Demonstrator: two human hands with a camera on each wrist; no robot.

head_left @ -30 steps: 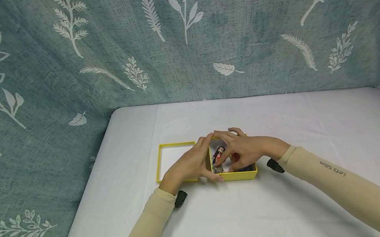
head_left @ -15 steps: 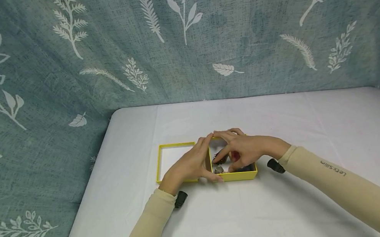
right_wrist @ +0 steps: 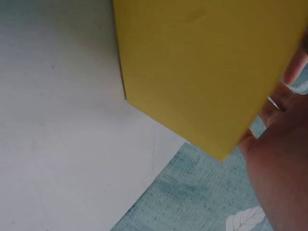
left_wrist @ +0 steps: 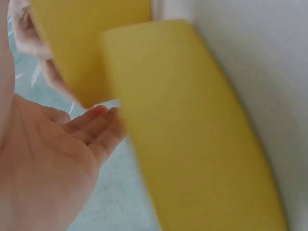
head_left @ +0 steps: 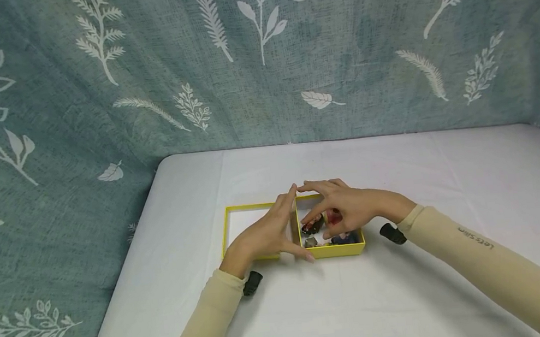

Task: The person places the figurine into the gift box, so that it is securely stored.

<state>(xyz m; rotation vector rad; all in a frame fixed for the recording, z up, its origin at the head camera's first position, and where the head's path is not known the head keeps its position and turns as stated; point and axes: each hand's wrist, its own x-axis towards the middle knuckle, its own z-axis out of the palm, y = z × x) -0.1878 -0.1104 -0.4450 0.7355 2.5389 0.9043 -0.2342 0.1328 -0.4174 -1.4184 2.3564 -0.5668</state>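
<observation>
A yellow open box (head_left: 337, 251) stands on the table, its outer wall (right_wrist: 202, 72) large in the right wrist view. Inside lies a small figurine (head_left: 313, 226), dark and red, with a little grey piece (head_left: 310, 242) near it and a dark blue item (head_left: 346, 238) by the front wall. Over the box hovers my right hand (head_left: 350, 206), fingers spread and holding nothing, index fingertip close above the figurine; it hides part of the contents. My left hand (head_left: 264, 235) is stretched along the box's left side, thumb and fingers extended, partly covering a shallow yellow lid (head_left: 246, 206).
The white-covered table (head_left: 387, 293) surrounds the box and lid. Behind it hangs a blue-green curtain (head_left: 358, 71) with white leaf prints. Lid and box stand side by side with a narrow gap between them, the lid's side (left_wrist: 187, 125) filling much of the left wrist view.
The figurine, earlier leaning head-up under my right fingers, has gone down flat into the box. My right hand has lifted slightly off it, and my left hand has shifted a little left.
</observation>
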